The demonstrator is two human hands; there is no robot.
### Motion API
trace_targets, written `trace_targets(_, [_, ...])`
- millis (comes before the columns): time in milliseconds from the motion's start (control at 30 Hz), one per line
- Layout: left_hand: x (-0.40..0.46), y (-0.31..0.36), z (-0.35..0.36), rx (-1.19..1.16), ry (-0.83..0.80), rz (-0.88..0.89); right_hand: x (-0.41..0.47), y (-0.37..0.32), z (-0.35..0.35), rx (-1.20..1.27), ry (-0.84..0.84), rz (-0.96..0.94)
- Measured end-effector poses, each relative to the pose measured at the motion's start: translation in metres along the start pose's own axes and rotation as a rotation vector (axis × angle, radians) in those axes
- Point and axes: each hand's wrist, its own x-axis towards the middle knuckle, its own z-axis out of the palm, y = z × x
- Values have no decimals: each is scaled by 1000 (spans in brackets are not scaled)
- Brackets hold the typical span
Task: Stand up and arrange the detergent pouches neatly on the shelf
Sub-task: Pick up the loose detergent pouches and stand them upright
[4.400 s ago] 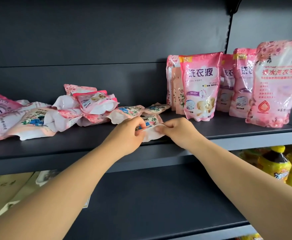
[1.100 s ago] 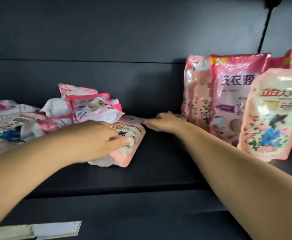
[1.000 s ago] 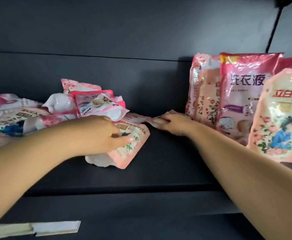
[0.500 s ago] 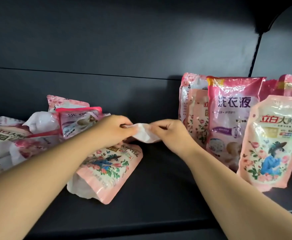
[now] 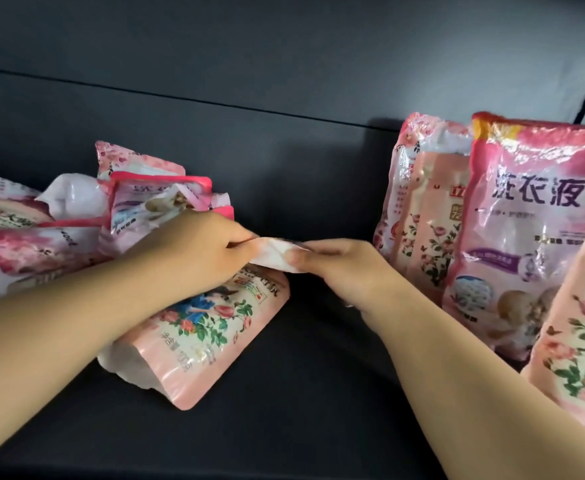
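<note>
Nearest me, both bare forearms are reaching in from the bottom corners over the dark shelf (image 5: 304,410). A floral pouch (image 5: 214,334) is lying flat on it under my left forearm, pink with roses and a blue figure, its white gusset end pointing at me; its Chinese print is showing upside down and I am not reading it reliably.

Just behind it, my left hand (image 5: 194,251) and right hand (image 5: 339,268) are meeting at mid-shelf. Both are pinching a small pouch (image 5: 273,259), fingers curled on its white folded end, left from the left side, right thumb on the front. Only that white end and a sliver of pink are showing, so I am getting no label from it.

On the right, pouches are standing upright: a peach rose pouch (image 5: 582,323) cut by the frame edge, then a pink pouch (image 5: 533,230) reading 洗衣液, then a clear-topped pouch (image 5: 422,216) with roses and a partial red character.

On the left, further back, a heap of pouches (image 5: 76,220) is lying tumbled, pink and white, text blurred. The dark back panel (image 5: 249,81) is closing the view behind.
</note>
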Motion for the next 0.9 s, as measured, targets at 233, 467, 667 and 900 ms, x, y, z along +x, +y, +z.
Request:
trace_targets(233, [-2,7,-2,221,37,52,3,1,-7,-12,102,81])
trace_targets(467, [-1,5,0,243,102,136,4,0,-7,-356,165,10])
trace_targets(667, [1,1,-5,-23,164,113,2,0,-7,-469,265,-294])
trace_targets(900, [-2,12,-9,-504,-54,68,-9,-10,-5,-144,58,-372])
